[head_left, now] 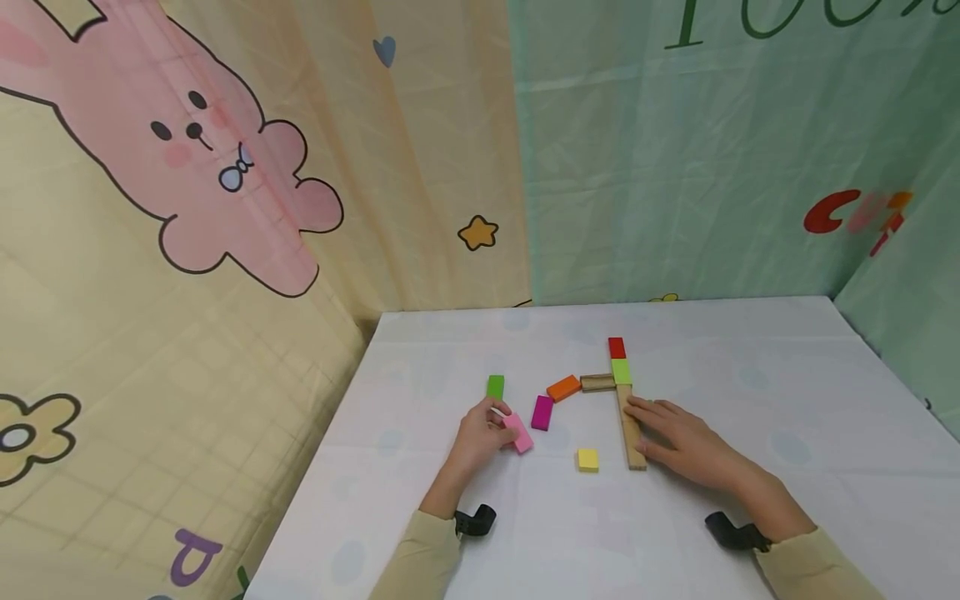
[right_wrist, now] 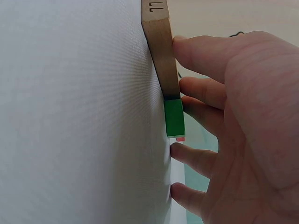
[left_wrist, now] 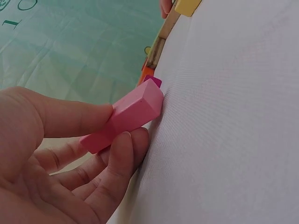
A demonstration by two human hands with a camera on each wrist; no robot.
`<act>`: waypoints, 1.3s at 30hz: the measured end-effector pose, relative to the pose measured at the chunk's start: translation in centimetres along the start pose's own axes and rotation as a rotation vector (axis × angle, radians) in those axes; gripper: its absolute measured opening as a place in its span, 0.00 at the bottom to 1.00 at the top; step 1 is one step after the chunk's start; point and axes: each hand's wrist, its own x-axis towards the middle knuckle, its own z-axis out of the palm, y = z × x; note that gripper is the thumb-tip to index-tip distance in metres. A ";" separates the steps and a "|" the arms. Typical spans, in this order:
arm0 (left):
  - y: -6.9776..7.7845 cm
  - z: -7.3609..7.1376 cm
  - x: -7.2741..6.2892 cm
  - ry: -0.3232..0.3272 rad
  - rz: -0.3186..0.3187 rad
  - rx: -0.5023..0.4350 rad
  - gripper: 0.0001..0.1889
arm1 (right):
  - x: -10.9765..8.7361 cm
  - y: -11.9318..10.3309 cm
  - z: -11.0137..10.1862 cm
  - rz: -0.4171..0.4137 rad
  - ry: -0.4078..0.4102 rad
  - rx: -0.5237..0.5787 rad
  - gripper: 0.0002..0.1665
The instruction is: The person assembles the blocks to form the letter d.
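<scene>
My left hand [head_left: 477, 435] pinches a pink block [head_left: 519, 435] between thumb and fingers; in the left wrist view the pink block [left_wrist: 137, 108] is tilted, close over the table. My right hand [head_left: 686, 446] touches the long wooden strip [head_left: 627, 425] from its right side with extended fingers. The right wrist view shows the thumb and fingertips along the wooden strip [right_wrist: 162, 56], with a green block [right_wrist: 174, 117] at its end. In the head view a lime block [head_left: 621, 372] and a red block [head_left: 617, 347] continue the line upward.
A short wooden block [head_left: 596, 383] branches left from the strip, followed by an orange block [head_left: 564, 388] and a magenta block [head_left: 542, 412] in a bent row. A green block [head_left: 496, 386] lies beyond my left hand. A yellow block [head_left: 588, 460] sits between the hands.
</scene>
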 end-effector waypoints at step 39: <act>0.3 1.6 -0.8 -0.040 0.080 0.162 0.11 | 0.1 0.0 -0.1 -0.023 0.009 0.002 0.39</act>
